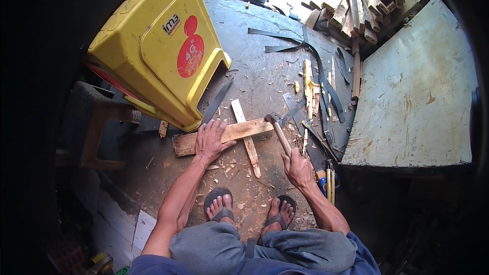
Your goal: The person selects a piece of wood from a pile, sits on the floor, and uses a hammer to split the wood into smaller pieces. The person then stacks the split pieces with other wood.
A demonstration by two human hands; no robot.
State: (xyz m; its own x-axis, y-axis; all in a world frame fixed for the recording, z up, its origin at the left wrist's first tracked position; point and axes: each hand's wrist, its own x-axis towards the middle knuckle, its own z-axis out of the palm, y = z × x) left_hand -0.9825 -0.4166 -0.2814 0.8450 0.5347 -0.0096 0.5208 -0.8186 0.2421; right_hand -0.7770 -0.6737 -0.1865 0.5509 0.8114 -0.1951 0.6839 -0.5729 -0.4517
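While my left fingers lie spread across a wooden board, my right fingers close around the handle of a hammer, the head view shows, its head at the board's right end; whether they touch, I cannot tell. The board rests across a narrow pale strip, ahead of my sandalled feet on the floor. Work looks partway, I judge: the pieces lie crosswise, but no fastening shows and the hammering appears unfinished. A yellow stool crowds the floor's left side, a pale panel its right edge, piled timber its far right corner. Room opens toward the floor's far edge; dark straps clutter the right.
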